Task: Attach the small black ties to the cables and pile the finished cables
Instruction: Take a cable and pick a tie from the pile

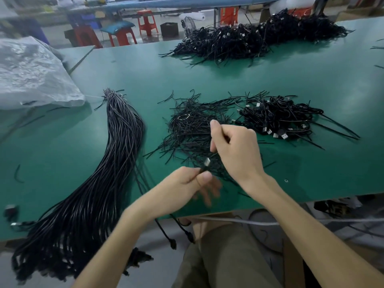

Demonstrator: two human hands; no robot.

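Observation:
My left hand (187, 183) pinches a black cable near its silver USB plug (206, 162), and the cable hangs down past the table's front edge. Just above it, my right hand (232, 146) has its fingers curled over the loose heap of small black ties (187, 125); what it grips is hidden. A long bundle of straight black cables (116, 154) lies to the left and droops over the edge. A small pile of coiled, tied cables (278, 119) sits to the right of the ties.
A much larger heap of coiled cables (249, 38) lies at the far side of the green table (145, 69). A clear plastic bag (31, 73) rests at the left. Red stools (146, 21) stand on the floor beyond.

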